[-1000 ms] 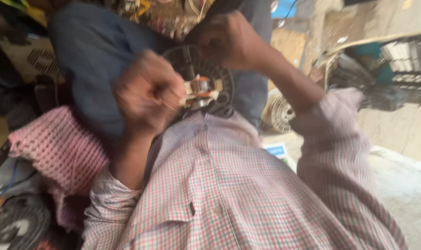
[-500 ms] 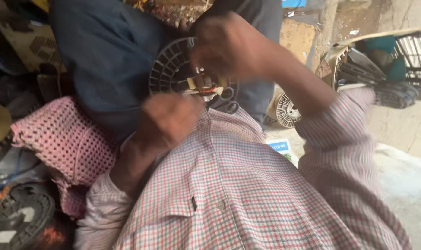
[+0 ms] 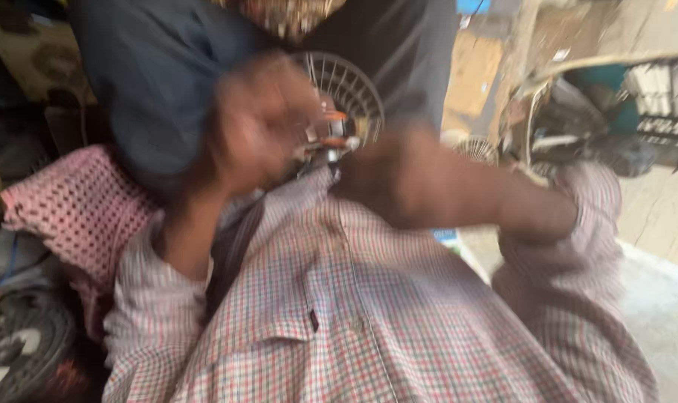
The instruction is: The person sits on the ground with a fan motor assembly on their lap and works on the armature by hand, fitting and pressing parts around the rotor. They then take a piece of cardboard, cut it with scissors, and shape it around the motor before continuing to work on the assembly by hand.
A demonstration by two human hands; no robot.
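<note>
Round wire fan guard (image 3: 346, 89), held at chest height against the dark trousers (image 3: 152, 82) of the seated wearer, just above the checked shirt (image 3: 339, 313). At its lower edge sits a small metal part with orange and red wires (image 3: 335, 138); its exact kind is too blurred to tell. Left hand (image 3: 260, 127) is curled over the guard's left side, close to the wires; whether it pinches them cannot be told through the motion blur. Right hand (image 3: 398, 179) lies below and right of the part, fingers turned away, so its closure cannot be told either.

Risks, as a judgement: both hands appear to move fast, so a fingertip could catch between the guard's thin spokes, a wire could be pulled off its joint, or the guard could slip from the lap, since nothing firm supports it.

No workbench shows; the lap serves as the surface. Surroundings: a pink patterned cloth (image 3: 70, 216) at left, a second wire fan guard (image 3: 477, 149) and cluttered metal frames (image 3: 615, 112) at right, a pale concrete floor (image 3: 652, 298).
</note>
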